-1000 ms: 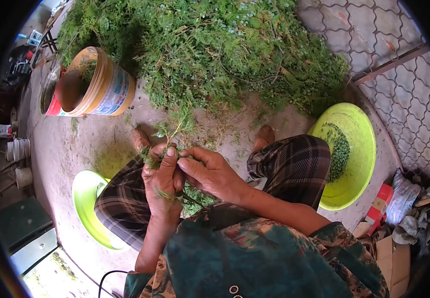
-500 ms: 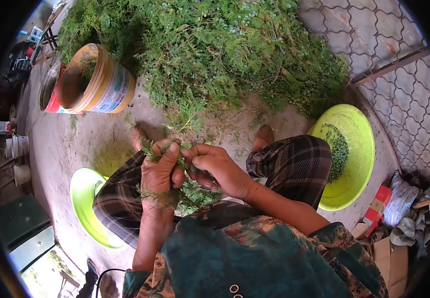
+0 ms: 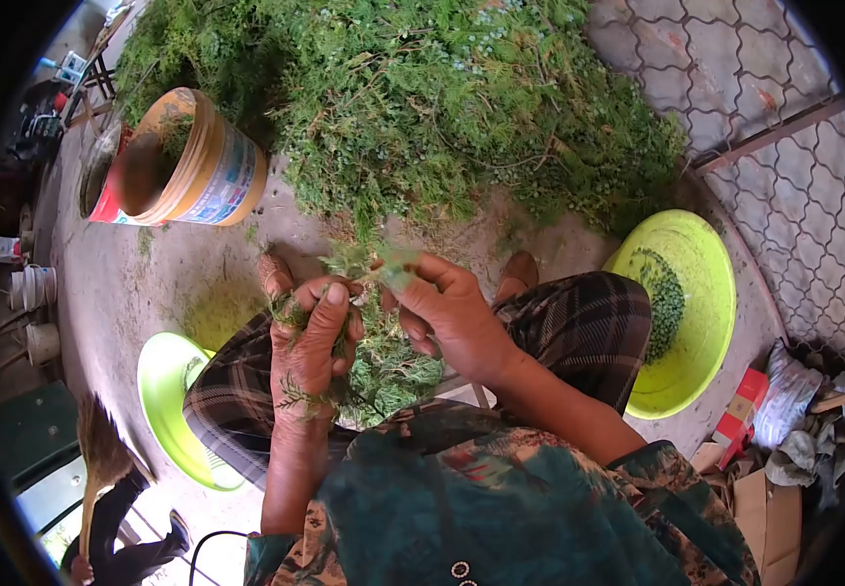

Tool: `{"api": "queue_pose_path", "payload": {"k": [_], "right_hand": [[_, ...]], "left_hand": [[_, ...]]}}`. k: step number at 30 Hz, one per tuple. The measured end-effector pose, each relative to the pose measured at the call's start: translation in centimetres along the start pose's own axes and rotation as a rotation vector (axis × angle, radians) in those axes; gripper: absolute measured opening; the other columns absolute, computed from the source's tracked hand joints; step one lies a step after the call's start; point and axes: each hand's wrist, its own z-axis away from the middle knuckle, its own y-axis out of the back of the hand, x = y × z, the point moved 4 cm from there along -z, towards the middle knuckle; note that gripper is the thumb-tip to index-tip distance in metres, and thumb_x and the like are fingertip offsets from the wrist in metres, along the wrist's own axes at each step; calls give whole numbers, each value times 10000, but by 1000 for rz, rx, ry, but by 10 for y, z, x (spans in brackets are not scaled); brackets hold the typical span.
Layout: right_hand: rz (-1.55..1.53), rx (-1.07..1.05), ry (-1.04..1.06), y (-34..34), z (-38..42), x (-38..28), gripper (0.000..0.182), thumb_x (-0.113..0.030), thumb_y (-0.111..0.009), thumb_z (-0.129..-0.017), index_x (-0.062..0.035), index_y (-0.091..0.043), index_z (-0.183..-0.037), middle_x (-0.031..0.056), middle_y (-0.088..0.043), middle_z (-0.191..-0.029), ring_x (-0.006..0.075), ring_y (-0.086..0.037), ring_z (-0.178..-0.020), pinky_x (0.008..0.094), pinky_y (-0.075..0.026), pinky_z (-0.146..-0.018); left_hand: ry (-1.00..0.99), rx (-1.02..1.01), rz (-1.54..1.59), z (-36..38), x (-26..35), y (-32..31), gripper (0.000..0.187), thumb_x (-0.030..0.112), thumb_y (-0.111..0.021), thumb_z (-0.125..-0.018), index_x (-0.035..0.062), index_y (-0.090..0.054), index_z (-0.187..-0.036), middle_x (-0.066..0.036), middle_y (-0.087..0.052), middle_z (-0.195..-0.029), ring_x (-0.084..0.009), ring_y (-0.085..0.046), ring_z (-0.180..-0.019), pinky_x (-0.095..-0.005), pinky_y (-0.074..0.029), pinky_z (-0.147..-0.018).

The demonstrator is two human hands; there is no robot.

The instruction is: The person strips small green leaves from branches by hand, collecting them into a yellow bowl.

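My left hand [image 3: 310,337] is closed round a green conifer sprig [image 3: 290,313], thumb on top, with leafy bits sticking out by the wrist. At the sprig's upper end, my right hand [image 3: 456,317] pinches with thumb and fingers; the leaf there is blurred by motion. Below and between the hands, more cut greenery [image 3: 393,376] lies in my lap. Beside my right knee, a yellow-green basin [image 3: 705,303] holds small round green cones [image 3: 666,303]. Another yellow-green basin [image 3: 161,391] stands by my left knee, partly hidden by the leg.
A large heap of conifer branches [image 3: 461,117] lies ahead. Left of it stand a tan bucket [image 3: 209,171] and a red one [image 3: 102,200]. At lower left, a person's leg [image 3: 115,532] and a broom [image 3: 100,444] show. Cardboard [image 3: 769,518] and bags [image 3: 786,396] lie at right.
My right hand has drawn away to the right and slightly up from my left, opening a gap between them. A person with a broom has come into view at lower left.
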Motion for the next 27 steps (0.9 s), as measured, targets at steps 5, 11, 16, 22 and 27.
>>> {"api": "queue_pose_path", "payload": {"k": [5, 11, 16, 22, 27], "right_hand": [[79, -135, 82, -12, 6, -13, 493, -142, -546, -908, -135, -360, -1364, 57, -525, -924, 24, -443, -589, 179, -392, -493], [342, -276, 381, -12, -3, -9, 410, -102, -553, -883, -78, -445, -1278, 46, -524, -970, 80, -506, -728, 252, -452, -622], [724, -201, 288, -11, 3, -20, 209, -121, -541, -908, -15, -497, -1083, 24, -549, -905, 61, -487, -792, 226, -417, -688], [252, -244, 23, -16, 11, -22, 242, -161, -546, -921, -33, -495, -1119, 8, -537, -866, 52, -464, -709, 224, -405, -612], [403, -158, 298, -18, 4, -14, 242, -191, -532, -934, -41, -496, -1121, -30, -500, -752, 22, -407, -604, 199, -339, -512]], "left_hand": [[250, -143, 203, 0, -8, -1, 182, 208, -583, -881, 27, -568, -900, -16, -500, -581, -60, -365, -414, -174, -244, -359], [381, -166, 235, 2, -2, 3, 151, 174, -589, -837, 35, -552, -883, -21, -479, -582, -81, -373, -420, -189, -252, -370], [382, -204, 222, 0, -1, 6, 138, 166, -568, -851, 30, -543, -843, -9, -453, -564, -71, -337, -407, -192, -244, -373], [352, -178, 247, -2, 0, 4, 150, 187, -556, -874, 40, -543, -844, -7, -456, -558, -72, -327, -394, -194, -240, -377], [286, -74, 187, -3, -3, -1, 128, 180, -550, -871, 56, -542, -842, 0, -456, -566, -67, -336, -412, -193, -235, -385]]}}
